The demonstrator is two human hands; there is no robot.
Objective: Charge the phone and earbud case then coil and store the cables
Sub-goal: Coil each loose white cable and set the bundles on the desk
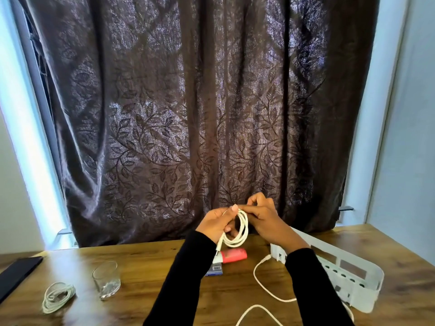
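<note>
A white cable [242, 229], wound into a small loop, hangs in the air above the wooden table [153, 274]. My left hand [215, 223] grips the loop, with one plug end dangling below the wrist. My right hand [263, 217] pinches the top of the same loop. A second white cable [263, 285] lies loose on the table near the front right. A third cable, coiled [57, 297], rests at the front left. A dark phone [18, 271] lies at the table's left edge.
An empty drinking glass [106, 282] stands left of centre. A pink-red object [233, 255] and a small blue box [214, 270] lie under my hands. A white plastic basket [341, 274] sits at the right. A dark leaf-patterned curtain [200, 114] hangs behind the table.
</note>
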